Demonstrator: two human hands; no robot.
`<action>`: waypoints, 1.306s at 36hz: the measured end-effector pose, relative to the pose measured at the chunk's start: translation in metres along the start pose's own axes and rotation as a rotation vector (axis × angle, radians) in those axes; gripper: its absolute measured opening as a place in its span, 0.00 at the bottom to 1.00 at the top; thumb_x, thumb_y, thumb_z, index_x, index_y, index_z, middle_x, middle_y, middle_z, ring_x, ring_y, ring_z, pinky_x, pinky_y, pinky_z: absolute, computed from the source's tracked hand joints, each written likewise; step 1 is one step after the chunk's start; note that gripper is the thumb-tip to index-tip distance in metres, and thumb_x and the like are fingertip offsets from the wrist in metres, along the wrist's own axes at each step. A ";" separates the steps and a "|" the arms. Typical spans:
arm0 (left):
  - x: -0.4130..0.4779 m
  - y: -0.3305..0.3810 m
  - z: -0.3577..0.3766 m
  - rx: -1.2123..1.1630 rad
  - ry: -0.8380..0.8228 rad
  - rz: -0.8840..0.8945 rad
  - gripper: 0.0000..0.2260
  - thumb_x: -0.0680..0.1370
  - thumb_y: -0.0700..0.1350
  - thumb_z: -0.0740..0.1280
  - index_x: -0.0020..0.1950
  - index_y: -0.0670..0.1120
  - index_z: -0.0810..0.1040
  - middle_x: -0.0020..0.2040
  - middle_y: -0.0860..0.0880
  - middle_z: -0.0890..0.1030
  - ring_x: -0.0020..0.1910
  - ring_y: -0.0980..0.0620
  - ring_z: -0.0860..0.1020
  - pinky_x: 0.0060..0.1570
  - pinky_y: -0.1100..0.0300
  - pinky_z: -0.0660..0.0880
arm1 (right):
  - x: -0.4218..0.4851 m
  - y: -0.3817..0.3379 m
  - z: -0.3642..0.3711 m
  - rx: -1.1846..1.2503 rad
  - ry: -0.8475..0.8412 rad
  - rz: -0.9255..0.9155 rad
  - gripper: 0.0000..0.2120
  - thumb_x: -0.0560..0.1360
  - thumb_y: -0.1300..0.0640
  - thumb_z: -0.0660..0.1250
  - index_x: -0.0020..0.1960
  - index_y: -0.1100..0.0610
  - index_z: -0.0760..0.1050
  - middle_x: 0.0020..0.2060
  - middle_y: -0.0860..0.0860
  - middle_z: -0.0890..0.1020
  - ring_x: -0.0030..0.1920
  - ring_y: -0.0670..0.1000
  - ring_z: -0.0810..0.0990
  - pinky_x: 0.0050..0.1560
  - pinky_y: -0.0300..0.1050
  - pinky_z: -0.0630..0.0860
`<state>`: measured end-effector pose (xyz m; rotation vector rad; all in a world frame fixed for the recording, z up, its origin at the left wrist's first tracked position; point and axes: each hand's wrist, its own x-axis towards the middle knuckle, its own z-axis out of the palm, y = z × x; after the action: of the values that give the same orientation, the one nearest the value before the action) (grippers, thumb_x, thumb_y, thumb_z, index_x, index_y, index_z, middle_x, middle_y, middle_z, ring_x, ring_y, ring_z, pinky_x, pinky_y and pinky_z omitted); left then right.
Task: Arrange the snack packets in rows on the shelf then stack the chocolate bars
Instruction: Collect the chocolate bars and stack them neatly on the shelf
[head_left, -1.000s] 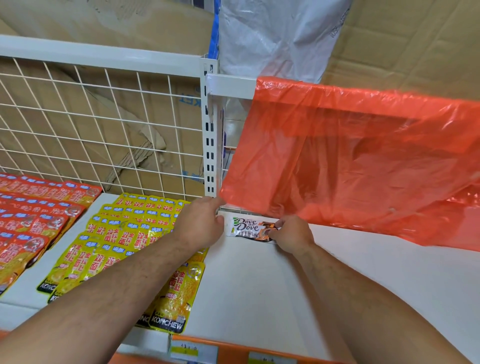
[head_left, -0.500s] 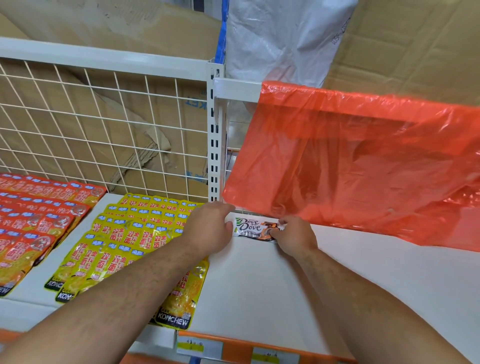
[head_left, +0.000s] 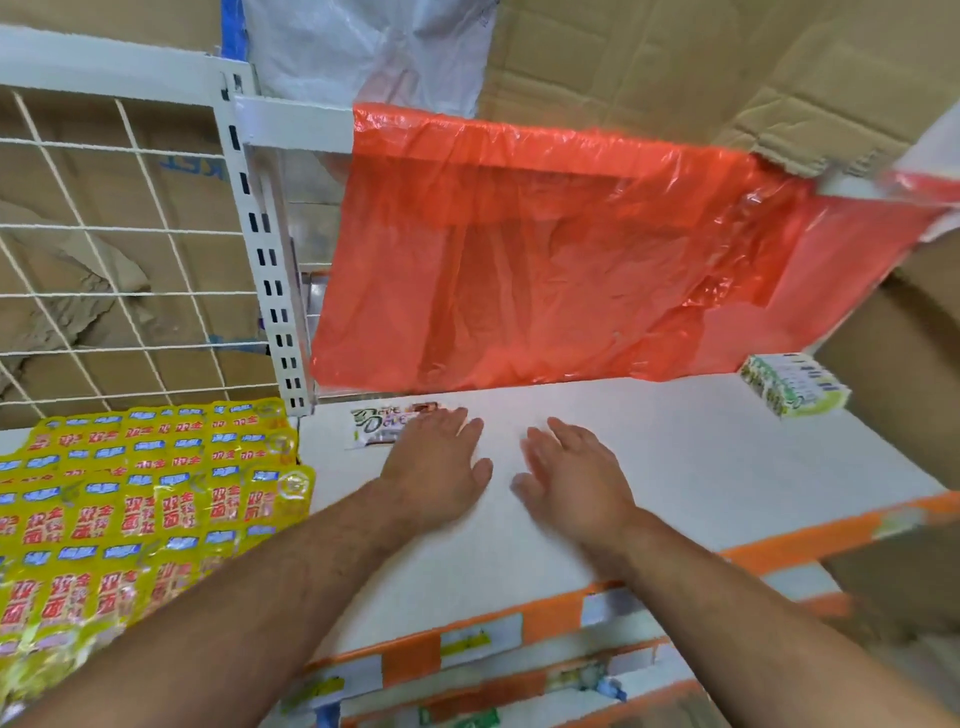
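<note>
A Dove chocolate bar (head_left: 375, 427) lies flat at the back left corner of the white shelf (head_left: 727, 467), by the upright post. My left hand (head_left: 441, 467) hovers just in front of it with straight fingers, its fingertips over the bar's right end. A little to the right, my right hand (head_left: 571, 483) is held flat and open above bare shelf, holding nothing. Yellow snack packets (head_left: 156, 493) lie in overlapping rows on the neighbouring shelf to the left.
An orange plastic bag (head_left: 545, 260) hangs over the back of the shelf. A white and green box (head_left: 795, 384) sits at the shelf's far right. White wire mesh (head_left: 130, 260) and a slotted post (head_left: 265, 249) stand at the back left. Cardboard boxes (head_left: 675, 67) stand behind.
Both hands have let go of the chocolate bar and drawn back toward me, fingers now spread flat. The view has shifted right, bringing the box into sight.
</note>
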<state>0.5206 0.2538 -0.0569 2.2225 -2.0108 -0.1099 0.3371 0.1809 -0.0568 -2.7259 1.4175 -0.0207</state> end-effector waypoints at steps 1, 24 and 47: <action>0.002 0.010 0.000 0.002 0.002 0.022 0.27 0.81 0.58 0.54 0.77 0.48 0.61 0.78 0.46 0.61 0.76 0.46 0.61 0.74 0.48 0.57 | -0.007 0.009 -0.002 0.006 0.002 0.024 0.33 0.76 0.34 0.54 0.77 0.48 0.61 0.78 0.52 0.63 0.77 0.54 0.58 0.76 0.52 0.59; 0.049 0.269 0.014 0.031 -0.003 0.161 0.27 0.82 0.59 0.54 0.78 0.48 0.60 0.78 0.46 0.61 0.76 0.46 0.61 0.74 0.52 0.58 | -0.125 0.255 -0.045 0.135 0.039 0.241 0.32 0.79 0.37 0.58 0.80 0.48 0.58 0.79 0.50 0.58 0.78 0.54 0.55 0.77 0.48 0.55; 0.190 0.396 0.059 -0.050 -0.019 0.271 0.27 0.81 0.59 0.53 0.77 0.48 0.63 0.77 0.46 0.65 0.74 0.45 0.64 0.73 0.51 0.61 | -0.093 0.425 -0.042 0.244 0.031 0.338 0.30 0.81 0.42 0.61 0.79 0.49 0.60 0.79 0.49 0.58 0.77 0.54 0.56 0.75 0.47 0.59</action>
<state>0.1422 0.0242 -0.0463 1.9048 -2.2690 -0.1488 -0.0651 0.0114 -0.0416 -2.2761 1.7368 -0.2044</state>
